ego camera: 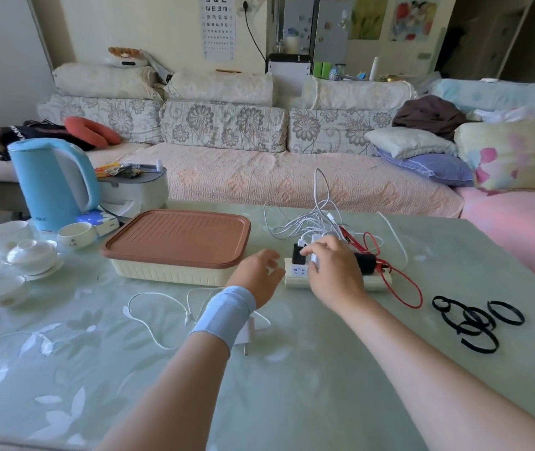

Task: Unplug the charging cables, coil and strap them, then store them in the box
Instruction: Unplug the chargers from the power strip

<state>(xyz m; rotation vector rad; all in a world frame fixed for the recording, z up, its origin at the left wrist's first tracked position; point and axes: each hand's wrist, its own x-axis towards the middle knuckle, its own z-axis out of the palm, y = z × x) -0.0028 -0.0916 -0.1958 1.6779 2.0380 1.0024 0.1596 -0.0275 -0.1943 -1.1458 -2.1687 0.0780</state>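
Even, soft daylight, bright throughout. The glossy surface [292, 402] shows pale reflected patches at its left and near edge; shadows on it are faint. A pink cast tints the right edge. Wide-angle distortion curves the sofa [259, 177] and walls toward the frame edges. The left hand [258, 276] is slightly motion-blurred; distant background detail is soft.

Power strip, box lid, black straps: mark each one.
Power strip [298, 272]: head view, bare socket at left end.
Box lid [178, 237]: head view, middle of brown top.
Black straps [480, 348]: head view, nearest loop's front band.
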